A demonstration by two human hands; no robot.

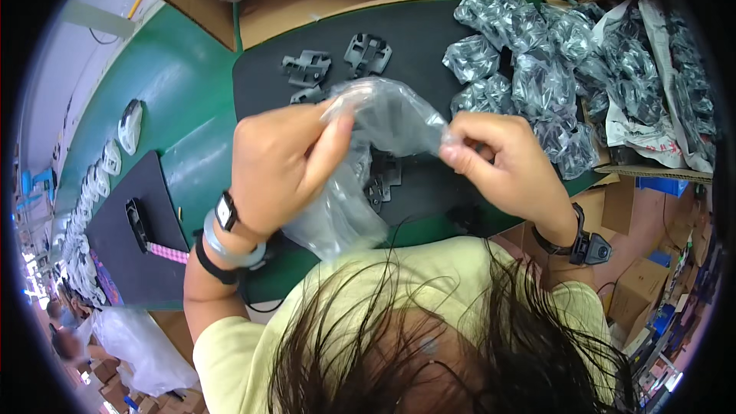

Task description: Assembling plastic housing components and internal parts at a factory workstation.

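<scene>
A clear plastic bag (395,111) is stretched between my two hands above a dark mat (264,84). My left hand (280,161) is closed on one side of its rim, thumb up against the film. With a pinch of thumb and fingers, my right hand (494,161) grips the opposite edge. The body of the bag hangs down below my left hand. Under and beyond it lie several dark moulded plastic parts, one (307,67) at the far left of the mat, another (368,54) beside it, and one (383,180) partly covered by the bag.
Bagged dark parts (544,69) are heaped on the right, next to a carton (652,172) filled with more. An open cardboard box (337,11) at the back holds translucent white pieces. Leftward, a row of wrapped items (96,180) lines the green table (192,69).
</scene>
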